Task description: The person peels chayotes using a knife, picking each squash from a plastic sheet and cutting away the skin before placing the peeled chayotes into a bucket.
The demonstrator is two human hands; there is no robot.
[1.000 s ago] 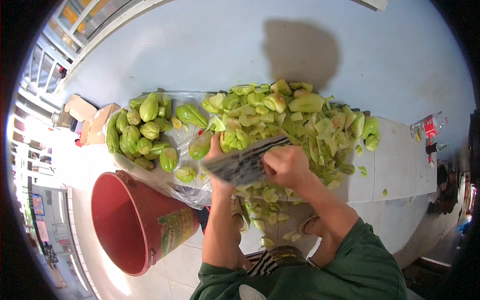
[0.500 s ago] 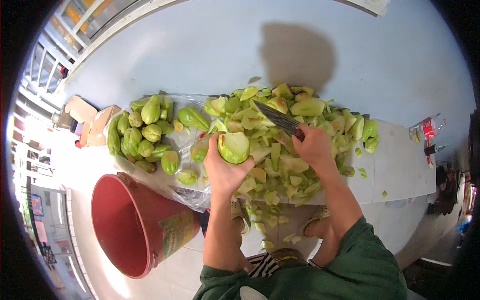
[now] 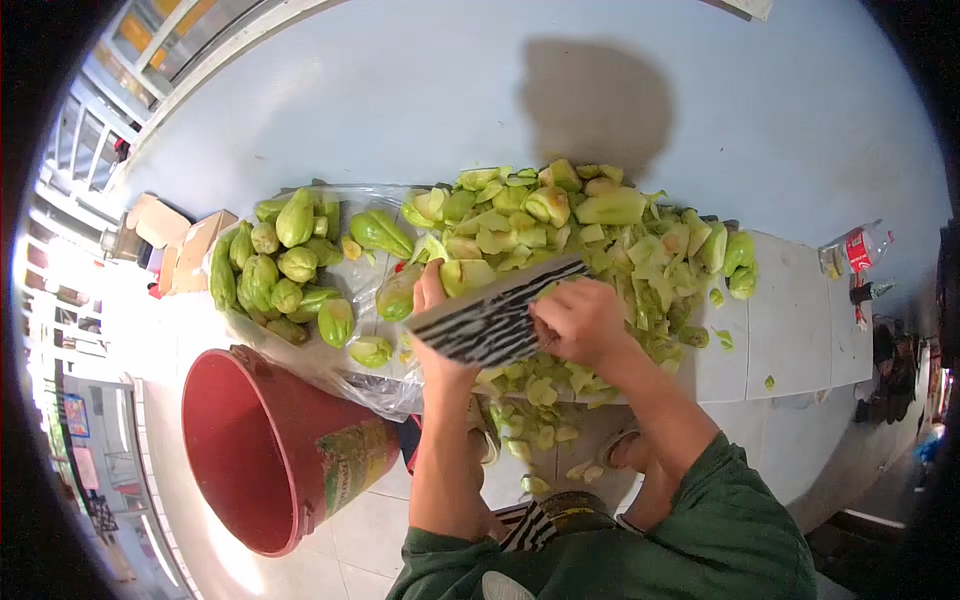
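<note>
My left hand (image 3: 443, 366) holds a chayote (image 3: 466, 276) with its top cut flat and pale. Much of that hand and fruit is hidden behind a wide knife (image 3: 485, 325) with a black-and-white striped blade. The knife's handle is in the closed fingers of my right hand (image 3: 585, 325). The blade lies across the front of the chayote; whether it touches cannot be made out. Under and behind both hands spreads a heap of chayote peels and cut pieces (image 3: 640, 255). Another chayote (image 3: 398, 294) rests just left of my left hand.
Whole green chayotes (image 3: 262, 282) are piled on a clear plastic sheet (image 3: 385, 395) to the left. A large red bucket (image 3: 300, 450) stands on the floor at lower left. At right, a plastic bottle (image 3: 862, 252) lies by the wall. Cardboard boxes (image 3: 200, 250) sit far left.
My right hand has brought the knife down and left, and its blade has turned broadside across my left hand and the chayote. The left hand has shifted slightly.
</note>
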